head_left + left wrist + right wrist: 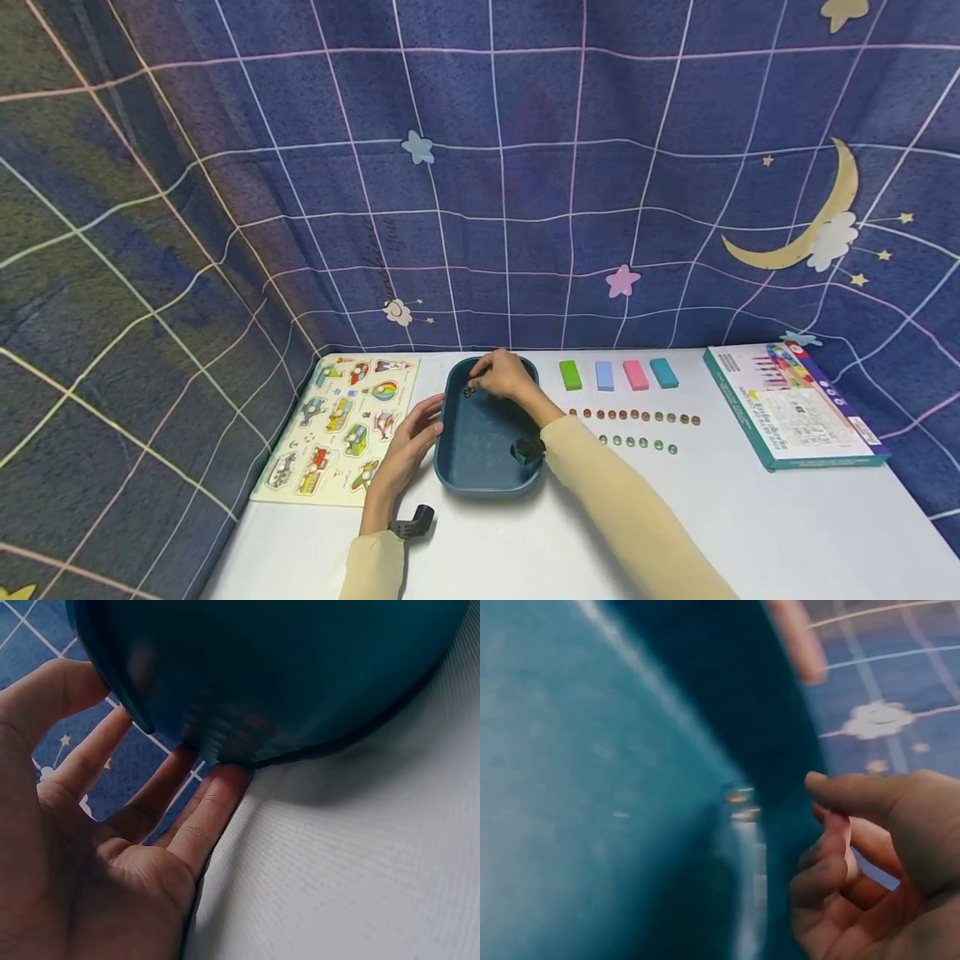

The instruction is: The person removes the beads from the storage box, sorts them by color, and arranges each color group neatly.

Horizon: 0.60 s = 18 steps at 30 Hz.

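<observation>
Teal plastic made up the tray [480, 479], which sat on the white table [712, 533] just right of a puzzle board [337, 433]. The left hand [408, 450] lay open, straight fingers [206, 817] touching the tray's left wall. The right hand [506, 377] reached into the far end, fingers curled loosely beside small beads [739, 804] in the corner; whether it pinched one I could not tell. The beads looked hard, light, smooth and apt to roll, best nipped between thumb and fingertip. To the right lay four coloured blocks [618, 375], bead rows [637, 429] and a box [791, 408].
</observation>
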Tool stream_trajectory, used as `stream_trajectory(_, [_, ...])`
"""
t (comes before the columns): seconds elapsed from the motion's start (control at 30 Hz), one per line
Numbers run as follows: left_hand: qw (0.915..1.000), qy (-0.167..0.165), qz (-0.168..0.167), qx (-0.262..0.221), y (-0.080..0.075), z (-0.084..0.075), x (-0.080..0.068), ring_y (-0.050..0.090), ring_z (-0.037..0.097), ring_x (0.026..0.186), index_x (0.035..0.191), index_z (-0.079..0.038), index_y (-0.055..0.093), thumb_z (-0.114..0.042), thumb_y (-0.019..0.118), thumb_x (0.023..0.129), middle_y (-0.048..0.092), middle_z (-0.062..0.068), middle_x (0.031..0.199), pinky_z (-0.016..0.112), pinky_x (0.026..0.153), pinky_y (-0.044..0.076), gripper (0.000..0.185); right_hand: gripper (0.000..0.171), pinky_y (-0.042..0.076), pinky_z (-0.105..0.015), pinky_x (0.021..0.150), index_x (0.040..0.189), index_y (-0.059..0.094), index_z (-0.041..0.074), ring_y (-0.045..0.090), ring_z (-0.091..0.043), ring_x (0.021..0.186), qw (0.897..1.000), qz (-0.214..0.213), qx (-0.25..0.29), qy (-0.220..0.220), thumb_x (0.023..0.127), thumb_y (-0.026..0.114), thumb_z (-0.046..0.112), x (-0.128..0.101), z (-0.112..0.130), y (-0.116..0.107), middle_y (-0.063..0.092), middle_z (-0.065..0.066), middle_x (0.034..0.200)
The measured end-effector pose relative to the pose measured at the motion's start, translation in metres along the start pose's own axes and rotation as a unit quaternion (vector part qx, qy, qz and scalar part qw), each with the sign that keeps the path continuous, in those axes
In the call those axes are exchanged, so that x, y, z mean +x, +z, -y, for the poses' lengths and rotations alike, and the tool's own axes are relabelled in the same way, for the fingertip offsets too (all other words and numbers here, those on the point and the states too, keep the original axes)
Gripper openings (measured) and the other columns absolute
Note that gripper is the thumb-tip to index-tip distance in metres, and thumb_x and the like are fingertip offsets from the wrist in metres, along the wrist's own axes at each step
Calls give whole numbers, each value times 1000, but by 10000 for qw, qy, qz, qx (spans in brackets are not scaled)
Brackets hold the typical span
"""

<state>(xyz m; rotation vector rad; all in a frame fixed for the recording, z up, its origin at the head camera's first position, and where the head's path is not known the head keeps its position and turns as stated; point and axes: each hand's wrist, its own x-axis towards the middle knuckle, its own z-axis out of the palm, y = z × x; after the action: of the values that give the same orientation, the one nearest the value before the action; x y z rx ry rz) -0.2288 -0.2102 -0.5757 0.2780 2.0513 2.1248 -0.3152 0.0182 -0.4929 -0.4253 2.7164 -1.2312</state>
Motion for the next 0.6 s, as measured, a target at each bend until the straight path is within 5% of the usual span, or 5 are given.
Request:
stream_trajectory(0.13, [10000,-16,40,17,0,0,1,43,35,150,158,-13,46,-13,59,105,43,18,165,25,112,50,55,18,55,-28,73,106,84,11,65,-17,80,9976,95,-626,-276,88,85,16,5,-9,16,82,-8,106])
stream_trajectory(0.3, [9998,24,183,-37,-1,-1,3,41,35,152,160,-14,43,-14,58,106,41,17,166,25,114,48,55,19,58,-32,81,105,85,13,69,-21,90,9965,179,-671,-456,87,87,16,6,-16,26,83,-7,110])
stream_trajectory(0.6, [9999,7,146,-58,-1,1,1,43,33,149,160,-13,43,-13,58,106,41,18,166,22,111,50,56,15,55,-27,72,99,86,12,64,-14,77,9934,162,-830,-770,85,88,19,7,-16,32,82,-5,93])
